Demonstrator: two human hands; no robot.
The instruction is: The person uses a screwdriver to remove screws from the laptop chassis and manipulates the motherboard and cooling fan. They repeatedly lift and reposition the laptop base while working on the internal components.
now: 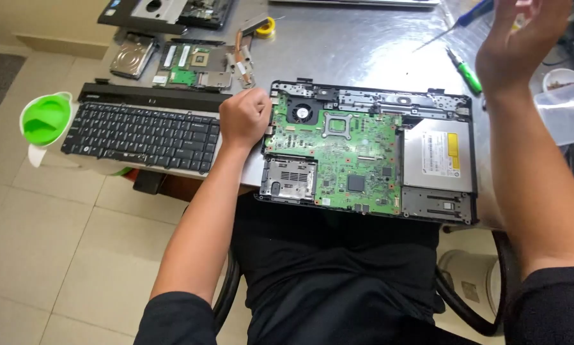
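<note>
- Two hands at an opened laptop base [370, 160] on the table's near edge.
- Left hand [244, 117]: fisted, steadying its left edge.
- Right hand [523, 45]: raised, open, empty.
- Step: disassembly; next needs the green screwdriver [464, 70].

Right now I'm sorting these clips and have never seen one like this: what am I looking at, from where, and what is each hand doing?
This is one view from a camera on a person's head, looking down at their own lap and a metal table. There is no machine, only bare hands. The left hand is closed into a fist and rests at the left edge of an opened laptop base, whose green circuit board and silver disc drive lie exposed. The right hand is raised in the air, open, with nothing in its grip. Beside the base lie a black keyboard, a hard drive, a smaller board and a green-handled screwdriver. A green-lidded jug stands at the far left.
</note>
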